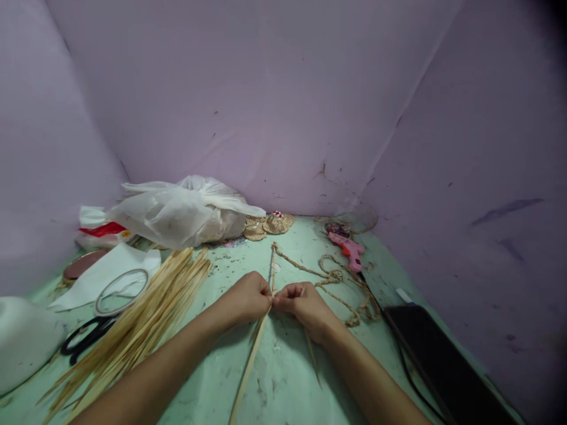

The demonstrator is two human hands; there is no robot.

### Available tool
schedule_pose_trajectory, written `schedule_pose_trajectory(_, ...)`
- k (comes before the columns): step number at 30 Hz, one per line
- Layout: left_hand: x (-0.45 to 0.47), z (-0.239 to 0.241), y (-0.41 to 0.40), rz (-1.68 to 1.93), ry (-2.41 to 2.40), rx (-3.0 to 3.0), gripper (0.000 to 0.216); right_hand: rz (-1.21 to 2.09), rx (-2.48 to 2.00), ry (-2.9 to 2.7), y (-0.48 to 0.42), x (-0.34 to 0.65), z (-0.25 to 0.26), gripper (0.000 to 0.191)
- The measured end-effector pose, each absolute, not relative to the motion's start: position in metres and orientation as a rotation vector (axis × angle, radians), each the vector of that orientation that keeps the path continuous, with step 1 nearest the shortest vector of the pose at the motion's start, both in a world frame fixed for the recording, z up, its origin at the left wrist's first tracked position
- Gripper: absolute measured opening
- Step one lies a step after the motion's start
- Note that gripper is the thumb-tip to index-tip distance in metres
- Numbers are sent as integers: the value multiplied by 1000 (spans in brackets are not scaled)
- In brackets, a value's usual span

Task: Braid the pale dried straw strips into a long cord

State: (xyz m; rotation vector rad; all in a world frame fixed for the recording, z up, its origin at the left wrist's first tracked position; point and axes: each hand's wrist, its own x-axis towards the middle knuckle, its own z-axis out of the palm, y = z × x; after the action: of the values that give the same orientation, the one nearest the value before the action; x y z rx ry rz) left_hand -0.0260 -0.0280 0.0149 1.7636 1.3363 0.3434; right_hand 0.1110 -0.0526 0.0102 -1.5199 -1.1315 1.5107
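Observation:
My left hand (251,296) and my right hand (302,307) meet at the middle of the table, fingertips pinched on the working end of a braided straw cord (301,267). From my fingers the cord runs up to a bend, then right into a loose tangle. A loose straw strand (248,369) trails down toward me from between the hands, and a shorter one hangs below my right hand. Left of my left hand lies a fanned bundle of pale dry straw strips (146,319). My fingers hide the exact crossing of the strands.
Black-handled scissors (91,336), a ring (121,292) and white paper (104,277) lie left. A white plastic bag (177,212) and small woven straw hats (279,223) sit at the back wall. On the right are a pink glue gun (349,251) and a dark phone-like slab (443,366).

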Motion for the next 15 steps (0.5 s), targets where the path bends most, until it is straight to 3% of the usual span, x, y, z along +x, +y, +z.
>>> schedule_pose_trajectory(9,-23,33,-41,139,1493,2159,15,1511,-1498,-1183,-52,111,-1,16)
schedule_pose_trajectory(15,-74,67,-11,99,1633,2169,19,1476,-1574,-1194,-55,110,2,18)
